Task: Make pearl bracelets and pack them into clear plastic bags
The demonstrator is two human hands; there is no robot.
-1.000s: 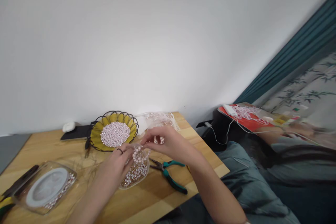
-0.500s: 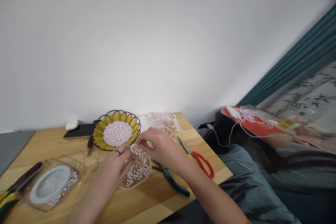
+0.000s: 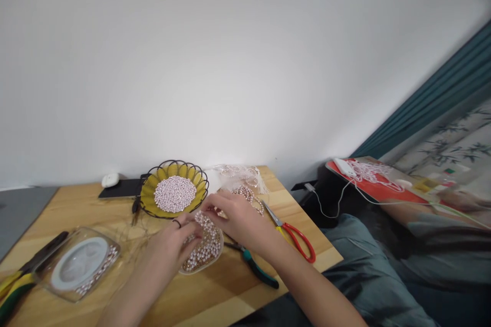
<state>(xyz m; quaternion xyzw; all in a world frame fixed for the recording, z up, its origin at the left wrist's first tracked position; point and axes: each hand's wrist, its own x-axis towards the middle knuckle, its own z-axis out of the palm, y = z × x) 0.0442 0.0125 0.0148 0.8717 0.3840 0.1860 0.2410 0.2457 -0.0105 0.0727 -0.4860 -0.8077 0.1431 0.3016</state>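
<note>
Both hands meet over a clear container point(image 3: 221, 251) of mixed white and gold beads point(image 3: 205, 248). My left hand point(image 3: 172, 237), with a black ring, has its fingers bent and pinched at the container's upper left. My right hand point(image 3: 233, 214) pinches thumb and forefinger together close to the left fingertips. What lies between the fingertips is too small to make out. Just behind stands a black wire basket point(image 3: 207, 184) with a yellow lining, holding pale pink beads point(image 3: 175, 194). Strung beads point(image 3: 243, 193) lie beyond my right hand.
Red-handled scissors point(image 3: 299, 240) and teal-handled pliers point(image 3: 255, 268) lie to the right. At left are a clear tray point(image 3: 71, 296) with a white spool point(image 3: 80, 263), and yellow-green pliers point(image 3: 19, 281). A dark phone point(image 3: 118, 189) and white case point(image 3: 110, 180) sit behind. Another person's arm point(image 3: 410, 212) shows at right.
The whole view has shifted slightly, so things sit a little further right. My hands stay together over the bead container, fingers still pinched.
</note>
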